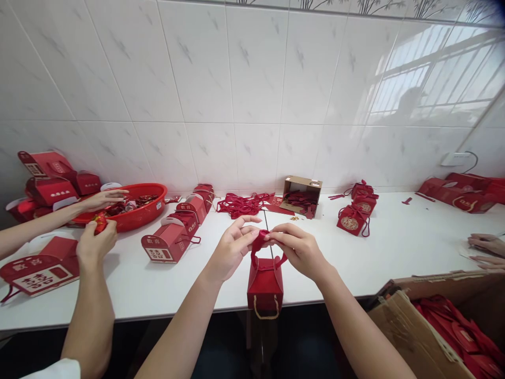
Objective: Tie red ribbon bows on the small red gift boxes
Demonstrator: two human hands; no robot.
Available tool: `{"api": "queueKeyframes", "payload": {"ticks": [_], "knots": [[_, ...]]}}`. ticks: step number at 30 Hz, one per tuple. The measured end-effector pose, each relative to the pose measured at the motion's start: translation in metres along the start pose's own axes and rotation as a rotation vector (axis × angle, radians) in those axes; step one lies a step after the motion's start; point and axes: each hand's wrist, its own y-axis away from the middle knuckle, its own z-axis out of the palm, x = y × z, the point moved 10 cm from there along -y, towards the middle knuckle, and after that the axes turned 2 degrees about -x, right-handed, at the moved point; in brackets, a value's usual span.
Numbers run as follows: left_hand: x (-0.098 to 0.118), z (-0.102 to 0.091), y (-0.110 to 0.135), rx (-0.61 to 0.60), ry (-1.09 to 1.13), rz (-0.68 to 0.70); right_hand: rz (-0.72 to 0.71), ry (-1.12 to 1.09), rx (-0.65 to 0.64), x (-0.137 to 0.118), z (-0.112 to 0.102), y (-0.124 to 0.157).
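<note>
Just above a small red gift box [265, 284], both my hands are closed on a dark red ribbon [259, 242]. My left hand [232, 247] pinches it with thumb and index, the other fingers partly spread. From the other side my right hand [299, 247] grips the ribbon with its fingertips. Ribbon lengths run down to both sides of the box's top. The box stands upright at the table's front edge, and a gold cord handle [266, 317] hangs on its near face. The ribbon's exact fold is partly hidden by my fingers.
Loose red ribbons [241, 205] and an open carton [303, 196] lie behind. Red boxes [164, 243] line the left; finished-looking boxes [352, 220] stand right. A co-worker's hands [97, 239] work by a red basin [144, 218]. A cardboard box [410, 321] stands front right.
</note>
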Motion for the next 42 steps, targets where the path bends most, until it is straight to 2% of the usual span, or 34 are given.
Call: {"api": "queueKeyframes", "payload": {"ticks": [9,14,17,19,22,28,31,33,36,40,42], "knots": [[0.029,0.004,0.019,0.151,-0.652,0.356,0.178,-0.146,0.114,0.019,-0.008,0.007],[0.057,-0.004,0.035,0.363,-1.024,0.672,0.313,-0.187,0.234,0.037,-0.023,0.017],[0.067,-0.018,0.046,0.509,-1.183,0.776,0.413,-0.150,0.292,0.051,-0.033,0.031],[0.066,-0.032,0.051,0.578,-1.242,0.753,0.482,-0.123,0.297,0.061,-0.036,0.045],[0.051,-0.063,0.059,0.647,-1.295,0.614,0.599,-0.084,0.287,0.081,-0.038,0.076],[-0.005,-0.136,0.084,0.727,-1.405,0.329,0.930,0.043,0.356,0.132,-0.059,0.168],[-0.032,-0.167,0.091,0.733,-1.387,0.213,1.042,0.072,0.359,0.148,-0.067,0.203],[-0.045,-0.179,0.093,0.721,-1.368,0.168,1.071,0.069,0.338,0.153,-0.068,0.216],[-0.055,-0.185,0.094,0.712,-1.353,0.146,1.105,0.068,0.316,0.159,-0.067,0.230],[-0.063,-0.186,0.092,0.694,-1.343,0.124,1.145,0.031,0.256,0.167,-0.057,0.241],[-0.065,-0.181,0.089,0.687,-1.350,0.121,1.148,0.094,0.254,0.168,-0.056,0.240]]}}
